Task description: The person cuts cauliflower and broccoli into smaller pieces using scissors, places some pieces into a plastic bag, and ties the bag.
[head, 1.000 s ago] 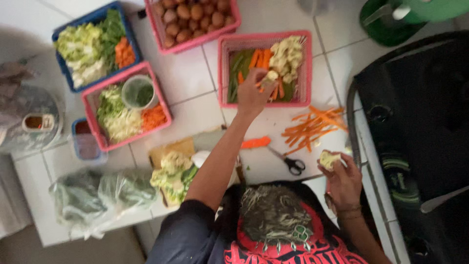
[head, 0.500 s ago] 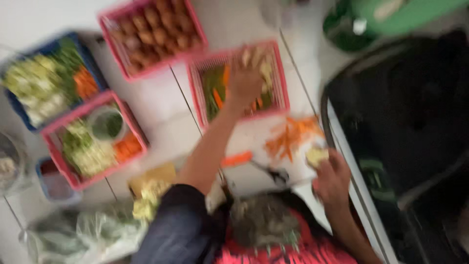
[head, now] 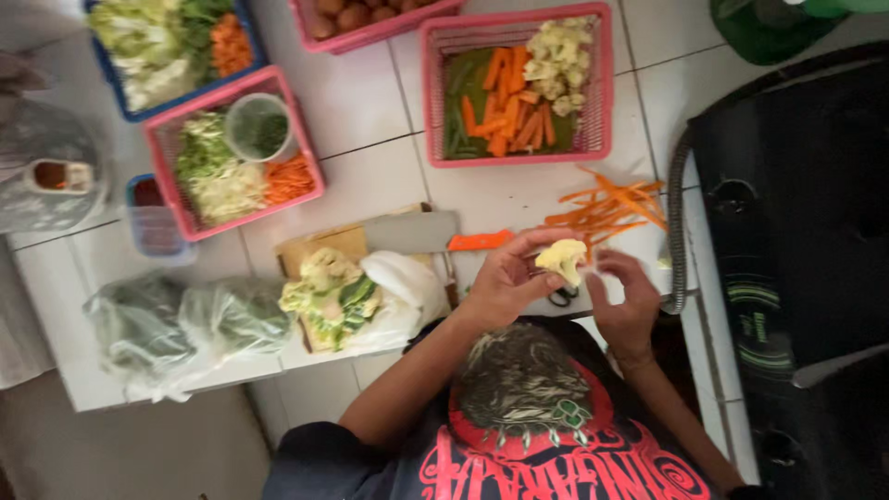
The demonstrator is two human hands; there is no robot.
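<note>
Both hands meet on one cauliflower floret (head: 563,259), the left hand (head: 505,282) pinching it while the right hand (head: 628,301) touches its side with loose fingers, stem apparently toward the body, scissors (head: 558,296) beneath, carrot strips (head: 611,206) beyond, pink basket (head: 602,93) farthest.

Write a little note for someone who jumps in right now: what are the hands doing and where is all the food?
Left hand: holds a cauliflower floret in its fingers.
Right hand: open beside the floret, fingertips at it, holding nothing that shows.
Nearby: scissors lie under the hands; cleaver and a cauliflower head rest on the cutting board.
Done: the pink basket already holds florets, carrot sticks and green beans.
Left: the cauliflower head is only partly broken up; carrot strips lie loose on the counter.
</note>
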